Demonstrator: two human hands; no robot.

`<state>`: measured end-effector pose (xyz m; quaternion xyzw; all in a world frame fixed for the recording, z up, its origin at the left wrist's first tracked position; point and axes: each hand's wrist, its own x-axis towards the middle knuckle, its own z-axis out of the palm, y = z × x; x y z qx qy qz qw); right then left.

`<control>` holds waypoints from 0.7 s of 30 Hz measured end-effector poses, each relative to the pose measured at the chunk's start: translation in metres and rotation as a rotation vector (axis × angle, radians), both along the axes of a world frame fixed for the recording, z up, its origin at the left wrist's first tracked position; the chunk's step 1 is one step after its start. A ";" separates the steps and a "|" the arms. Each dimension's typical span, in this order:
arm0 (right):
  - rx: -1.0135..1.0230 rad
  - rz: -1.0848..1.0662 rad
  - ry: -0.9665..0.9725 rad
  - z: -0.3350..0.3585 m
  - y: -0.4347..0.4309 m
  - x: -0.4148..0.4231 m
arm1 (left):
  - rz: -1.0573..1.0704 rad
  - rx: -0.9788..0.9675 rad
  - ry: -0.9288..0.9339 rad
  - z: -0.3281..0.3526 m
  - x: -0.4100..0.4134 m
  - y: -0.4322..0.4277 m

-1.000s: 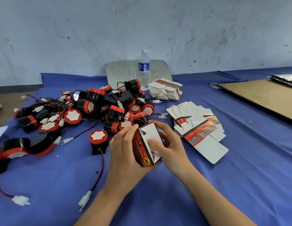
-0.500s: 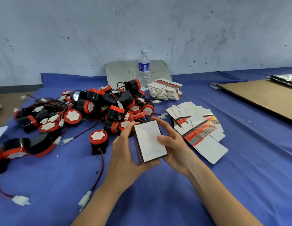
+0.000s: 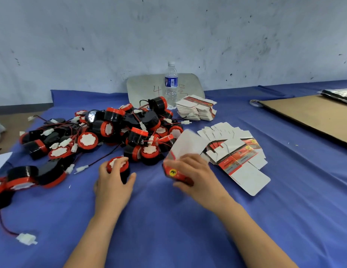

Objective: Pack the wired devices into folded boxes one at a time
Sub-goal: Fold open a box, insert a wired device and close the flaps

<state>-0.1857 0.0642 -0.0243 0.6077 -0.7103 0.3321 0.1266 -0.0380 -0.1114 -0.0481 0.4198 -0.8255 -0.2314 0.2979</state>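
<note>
My right hand (image 3: 196, 175) grips a folded red-and-white box (image 3: 183, 151), blurred, with its white flap standing up. My left hand (image 3: 112, 180) curls round a black wired device with a red rim and white face (image 3: 118, 164) on the blue cloth. A big pile of the same wired devices (image 3: 110, 130) lies behind, wires and white plugs tangled. Flat unfolded boxes (image 3: 236, 151) are fanned out to the right of my right hand.
A stack of flat box blanks (image 3: 197, 110) and a water bottle (image 3: 171, 85) stand at the back near a grey board (image 3: 145, 88). A brown cardboard sheet (image 3: 312, 115) lies at the right. More devices (image 3: 21, 176) and a loose white plug (image 3: 26, 238) are at the left.
Both hands held the box before. My left hand has let go and moved left onto a single device, while my right hand carried the box to the right and turned it.
</note>
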 end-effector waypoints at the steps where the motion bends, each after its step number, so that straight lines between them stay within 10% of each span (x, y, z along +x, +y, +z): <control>1: 0.040 0.049 -0.010 -0.002 -0.001 0.003 | -0.004 -0.001 0.055 0.001 0.001 0.000; 12: -0.384 0.169 0.020 -0.001 -0.005 0.036 | -0.072 0.203 0.969 0.043 0.002 0.036; 21: -0.521 0.171 -0.062 -0.008 -0.009 0.044 | -0.298 0.100 0.844 0.039 -0.004 0.062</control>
